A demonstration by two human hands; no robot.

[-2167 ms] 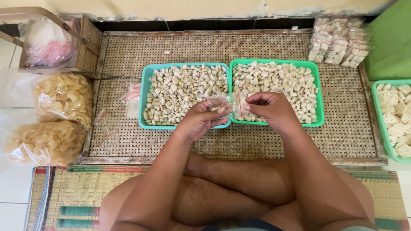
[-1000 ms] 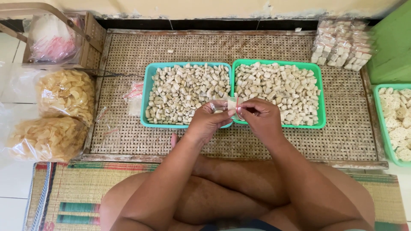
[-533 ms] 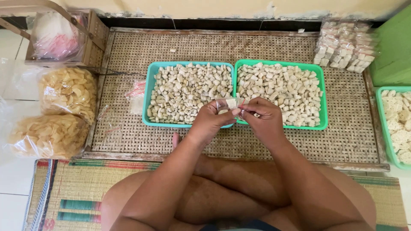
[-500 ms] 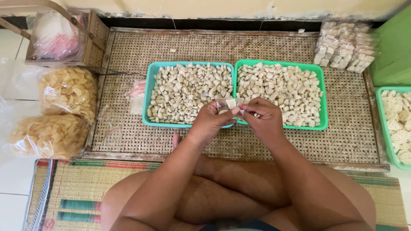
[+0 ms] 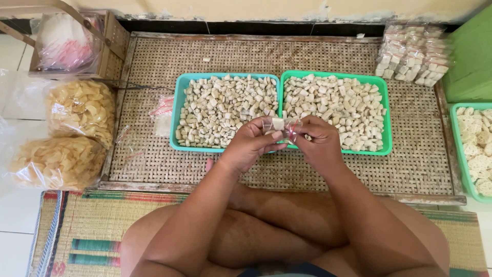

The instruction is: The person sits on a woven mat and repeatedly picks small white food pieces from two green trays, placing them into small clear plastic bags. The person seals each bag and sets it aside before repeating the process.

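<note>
Presently, both hands meet at the centre of the frame, just above the near rims of two trays. The left hand (image 5: 251,143) and the right hand (image 5: 315,141) together pinch a small clear plastic bag (image 5: 283,126) holding a pale cube or two; fingertips of each hand are closed on the film, the bag suspended between them and touching neither tray. Below it, the teal tray (image 5: 177,110) sits left of centre and the green tray (image 5: 387,118) right of centre, both filled with pale cubes, rims touching, on a woven rattan table (image 5: 154,169). Risk, in my judgement: the grip is by fingertips alone on slippery film, so a loosened pinch could drop the bag or spill a cube into the trays. Forearms run up from the lower edge and converge, wrists bent slightly inward, over crossed legs. At upper right lies a stack of filled packets (image 5: 412,54); at left, two large bags of crackers (image 5: 72,133); spare bags (image 5: 163,115) lie beside the teal tray.
</note>
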